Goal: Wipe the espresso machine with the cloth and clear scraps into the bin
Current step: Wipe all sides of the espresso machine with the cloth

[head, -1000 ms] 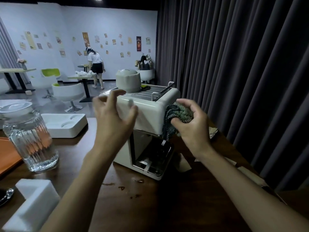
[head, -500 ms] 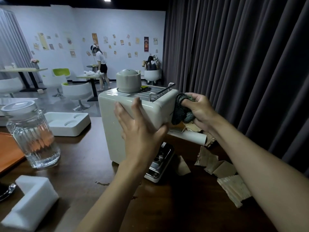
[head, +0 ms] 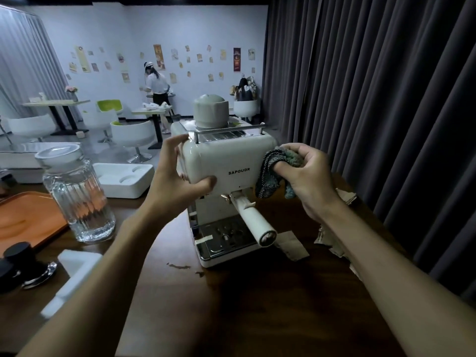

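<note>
A cream espresso machine (head: 226, 161) stands on the dark wooden table, its front and portafilter handle (head: 253, 219) facing me. My left hand (head: 177, 176) grips its upper left corner, thumb under the front edge and fingers round the side. My right hand (head: 306, 176) holds a bunched grey-green cloth (head: 273, 173) against the machine's upper right front corner. Torn cardboard scraps (head: 332, 238) lie on the table right of the machine, and small dark crumbs (head: 180, 266) sit in front of it. No bin is in view.
A ribbed glass jar (head: 77, 199) stands left of the machine by an orange tray (head: 23, 220). White foam pieces (head: 77, 264) and a white moulded tray (head: 123, 179) lie nearby. Dark curtains (head: 373, 112) hang close on the right. A person stands at a far table (head: 154, 112).
The machine has been turned so its front now faces me. My left hand moved from its side panel to the upper left corner. My right hand kept the cloth on the right corner.
</note>
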Motion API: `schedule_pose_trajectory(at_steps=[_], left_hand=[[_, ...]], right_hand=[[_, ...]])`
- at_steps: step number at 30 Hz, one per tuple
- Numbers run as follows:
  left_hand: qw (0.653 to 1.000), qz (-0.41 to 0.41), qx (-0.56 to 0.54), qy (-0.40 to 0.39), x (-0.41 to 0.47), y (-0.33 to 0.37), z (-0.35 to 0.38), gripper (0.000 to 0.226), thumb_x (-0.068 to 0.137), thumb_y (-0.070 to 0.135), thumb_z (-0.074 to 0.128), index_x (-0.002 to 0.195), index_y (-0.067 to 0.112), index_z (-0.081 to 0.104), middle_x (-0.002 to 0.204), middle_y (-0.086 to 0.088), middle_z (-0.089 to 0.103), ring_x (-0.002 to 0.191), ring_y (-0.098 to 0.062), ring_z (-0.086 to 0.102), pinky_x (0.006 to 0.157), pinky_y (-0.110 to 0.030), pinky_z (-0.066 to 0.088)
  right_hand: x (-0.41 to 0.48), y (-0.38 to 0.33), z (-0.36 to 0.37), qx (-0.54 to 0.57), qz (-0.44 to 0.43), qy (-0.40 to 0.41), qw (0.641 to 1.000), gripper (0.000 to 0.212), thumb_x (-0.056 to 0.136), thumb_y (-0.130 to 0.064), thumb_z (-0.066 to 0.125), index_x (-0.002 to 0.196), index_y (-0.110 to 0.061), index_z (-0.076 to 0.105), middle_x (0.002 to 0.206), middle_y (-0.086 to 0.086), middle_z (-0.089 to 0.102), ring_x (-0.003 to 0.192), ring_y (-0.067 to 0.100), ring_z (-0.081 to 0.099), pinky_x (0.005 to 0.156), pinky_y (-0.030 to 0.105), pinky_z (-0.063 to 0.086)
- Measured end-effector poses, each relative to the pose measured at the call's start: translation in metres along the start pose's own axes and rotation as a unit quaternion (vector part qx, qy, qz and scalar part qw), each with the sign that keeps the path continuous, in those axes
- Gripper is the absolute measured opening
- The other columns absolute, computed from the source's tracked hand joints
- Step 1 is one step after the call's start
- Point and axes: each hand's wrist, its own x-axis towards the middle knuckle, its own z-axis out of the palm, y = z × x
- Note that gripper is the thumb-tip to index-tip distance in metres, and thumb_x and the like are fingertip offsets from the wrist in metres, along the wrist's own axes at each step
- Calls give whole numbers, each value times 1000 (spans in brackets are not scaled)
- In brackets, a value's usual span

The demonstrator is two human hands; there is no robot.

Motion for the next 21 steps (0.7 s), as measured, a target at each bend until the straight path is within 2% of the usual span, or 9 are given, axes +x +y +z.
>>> schedule_pose_trajectory(at_steps=[2, 4, 7, 10, 14, 16, 19, 21], left_hand=[[1000, -4, -21, -13, -2, -2, -3, 81, 67, 21, 82, 131, 39, 36, 128, 19, 44, 108, 17, 52, 75, -22, 57], [999, -1, -40, -22, -1, -2, -3, 81, 71, 13, 86, 131, 32, 35, 123, 22, 45, 103, 16, 56, 72, -22, 58], [999, 16, -36, -15, 5, 1, 5, 80, 70, 19, 86, 131, 22, 34, 116, 19, 48, 95, 9, 60, 69, -22, 58], [998, 24, -47, -19, 10, 2, 11, 81, 69, 20, 86, 132, 19, 35, 112, 20, 50, 91, 12, 59, 69, -20, 57], [998, 23, -55, -25, 10, -7, 7, 86, 69, 25, 86, 138, 20, 35, 117, 25, 51, 104, 4, 59, 78, -26, 59], [998, 22, -47, -29, 9, -12, 3, 91, 70, 30, 87, 143, 25, 33, 127, 20, 48, 116, -1, 55, 82, -29, 60], [998, 48, -24, -43, 8, -18, 1, 95, 72, 42, 85, 147, 29, 29, 148, 8, 34, 134, -12, 43, 90, -39, 58], [996, 73, -14, -58, 8, -22, 0, 96, 73, 46, 81, 149, 32, 25, 155, 7, 23, 142, -17, 32, 93, -43, 57]], right_hand=[[-8, -4, 5, -5, -7, 9, 1000, 28, 79, 4, 71, 90, -21, 67, 90, 9, 71, 89, 26, 69, 80, 48, 58], [-14, -6, 5, -19, -18, 22, 999, 27, 79, 3, 72, 92, -21, 67, 91, 9, 71, 89, 26, 69, 80, 47, 59], [-25, -9, 0, -35, -38, 34, 998, 26, 79, 1, 72, 95, -18, 68, 89, 7, 72, 84, 19, 70, 74, 39, 60], [-32, -10, -4, -36, -47, 46, 997, 27, 79, 2, 72, 91, -22, 68, 85, 3, 72, 79, 16, 70, 70, 33, 60], [-34, -6, -1, -42, -46, 58, 996, 27, 80, 0, 72, 95, -23, 68, 91, 5, 72, 86, 20, 70, 73, 35, 59], [-35, 2, 2, -48, -48, 57, 996, 27, 80, -2, 72, 97, -22, 68, 93, 5, 72, 88, 20, 70, 76, 39, 60], [-42, 17, 5, -84, -59, 90, 991, 29, 74, -18, 73, 98, -35, 69, 105, 7, 68, 99, 21, 66, 85, 47, 57], [-48, 31, 7, -117, -57, 127, 983, 31, 75, -19, 71, 101, -35, 69, 110, 4, 64, 104, 18, 63, 89, 46, 55]])
